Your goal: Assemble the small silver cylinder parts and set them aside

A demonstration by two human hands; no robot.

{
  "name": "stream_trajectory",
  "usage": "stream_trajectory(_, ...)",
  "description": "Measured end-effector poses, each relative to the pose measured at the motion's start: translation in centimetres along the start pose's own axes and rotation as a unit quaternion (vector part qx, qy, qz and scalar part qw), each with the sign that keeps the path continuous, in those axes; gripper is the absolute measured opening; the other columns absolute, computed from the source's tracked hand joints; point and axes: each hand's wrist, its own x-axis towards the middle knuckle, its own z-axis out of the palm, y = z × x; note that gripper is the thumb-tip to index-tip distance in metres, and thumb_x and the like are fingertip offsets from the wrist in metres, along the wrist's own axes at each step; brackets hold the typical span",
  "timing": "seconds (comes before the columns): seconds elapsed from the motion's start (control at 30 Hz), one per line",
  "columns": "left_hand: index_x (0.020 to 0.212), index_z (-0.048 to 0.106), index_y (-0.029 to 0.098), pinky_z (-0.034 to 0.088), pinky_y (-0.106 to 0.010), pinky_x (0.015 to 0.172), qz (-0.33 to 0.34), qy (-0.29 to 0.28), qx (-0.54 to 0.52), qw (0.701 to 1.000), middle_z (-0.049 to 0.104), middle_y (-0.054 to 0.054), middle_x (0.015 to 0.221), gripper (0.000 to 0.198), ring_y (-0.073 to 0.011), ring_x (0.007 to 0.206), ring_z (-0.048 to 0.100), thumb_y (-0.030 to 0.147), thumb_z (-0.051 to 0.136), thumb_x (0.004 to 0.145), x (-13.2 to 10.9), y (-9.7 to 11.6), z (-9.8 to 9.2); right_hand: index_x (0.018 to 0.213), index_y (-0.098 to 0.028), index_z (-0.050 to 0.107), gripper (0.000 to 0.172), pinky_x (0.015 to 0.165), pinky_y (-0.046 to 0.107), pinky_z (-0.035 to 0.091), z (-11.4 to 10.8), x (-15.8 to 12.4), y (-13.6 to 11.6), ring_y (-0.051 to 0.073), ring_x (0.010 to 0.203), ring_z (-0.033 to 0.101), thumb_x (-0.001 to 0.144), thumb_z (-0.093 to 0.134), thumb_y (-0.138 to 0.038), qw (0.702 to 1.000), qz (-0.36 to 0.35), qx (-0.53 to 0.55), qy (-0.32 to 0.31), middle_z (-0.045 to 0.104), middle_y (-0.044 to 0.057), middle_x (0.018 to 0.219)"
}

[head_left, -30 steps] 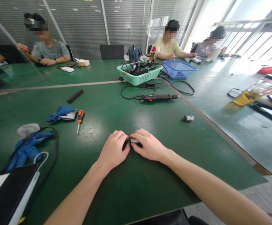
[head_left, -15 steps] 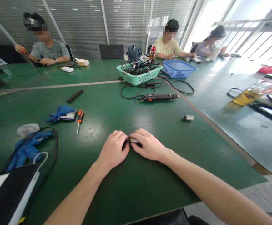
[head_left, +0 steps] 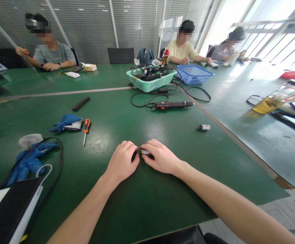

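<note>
My left hand [head_left: 124, 160] is closed, its thumb and fingers pinching a small black part [head_left: 134, 155] that is mostly hidden. Facing it, my right hand [head_left: 160, 156] grips a small silver-and-black cylindrical piece [head_left: 145, 153] between thumb and fingers. The two pieces lie end to end just above or on the green table [head_left: 147, 206]; whether they join I cannot tell. Off to the right rests a short silver cylinder [head_left: 204, 127] with a dark tip. Beyond my hands lies a black electric screwdriver [head_left: 174, 105] with its cable.
To the left are an orange-handled screwdriver [head_left: 86, 127], blue gloves [head_left: 32, 162], a black bar [head_left: 80, 103] and a white-and-black device [head_left: 12, 206]. A green basket [head_left: 150, 86] of tools and a blue basket [head_left: 194, 79] stand farther back. Several people sit across the table.
My left hand has shifted slightly to the left, and the gap between my fingertips is a little wider. My right hand stays almost still.
</note>
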Motion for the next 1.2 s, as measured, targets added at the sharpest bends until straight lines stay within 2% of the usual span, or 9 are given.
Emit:
stream_trajectory(0.53,0.089,0.058,0.02,0.05,-0.039,0.084,0.003,-0.005,0.008,1.0,0.061,-0.006,0.093,0.008,-0.0253,0.094,0.056,0.014,0.056,0.094,0.0,0.01,-0.04,0.126,-0.018,0.063,0.031,0.099,0.042,0.053,-0.09,-0.11,-0.07,0.026,0.109,0.062,0.095,0.061,-0.019,1.0,0.0,-0.002,-0.004,0.069,0.011,0.115)
stream_trajectory(1.2,0.089,0.06,0.019,0.049,-0.039,0.086,0.025,-0.019,-0.025,0.999,0.061,-0.006,0.094,0.01,-0.0246,0.095,0.055,0.015,0.054,0.096,0.09,0.2,-0.11,0.122,-0.018,0.062,0.026,0.098,0.043,0.052,-0.31,-0.13,0.02,0.026,0.108,0.061,0.096,0.061,-0.019,0.999,-0.022,-0.019,-0.023,0.068,0.011,0.115)
